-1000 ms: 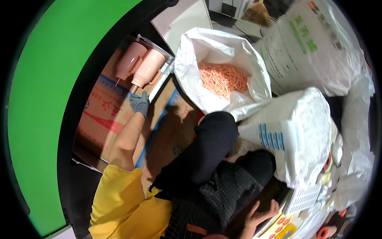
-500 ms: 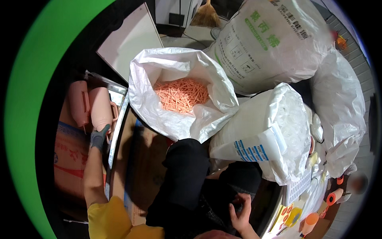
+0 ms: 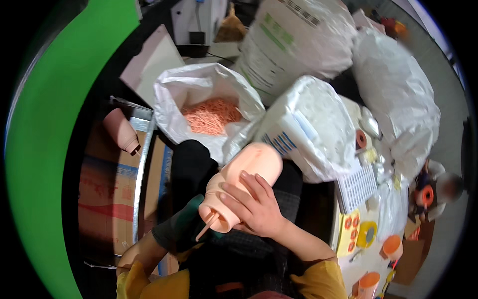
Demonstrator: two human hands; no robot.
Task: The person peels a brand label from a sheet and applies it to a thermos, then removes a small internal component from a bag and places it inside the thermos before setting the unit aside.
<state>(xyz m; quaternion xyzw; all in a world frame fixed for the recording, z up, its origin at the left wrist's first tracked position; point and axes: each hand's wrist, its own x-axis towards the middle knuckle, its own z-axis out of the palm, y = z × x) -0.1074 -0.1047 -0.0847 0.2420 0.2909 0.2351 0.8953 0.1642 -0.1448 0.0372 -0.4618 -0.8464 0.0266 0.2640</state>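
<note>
Pink bottle [image 3: 244, 187] at centre of the frame, tilted, thin straw poking from its lower-left end, gripped around the neck by the right hand [image 3: 256, 209] with fingers curled over it. Left hand [image 3: 172, 231] gloved, tucked under the bottle's left side; grip hidden, cannot tell. Could slip if the one-handed hold loosens, dropping onto the lap. Straw could snag or bend against the glove. Open white sack of orange sticks [image 3: 211, 115] just above, upper middle, liable to spill if knocked.

Right hand [image 3: 254, 209] curled in a grip, left hand [image 3: 181, 231] gloved beneath.
</note>
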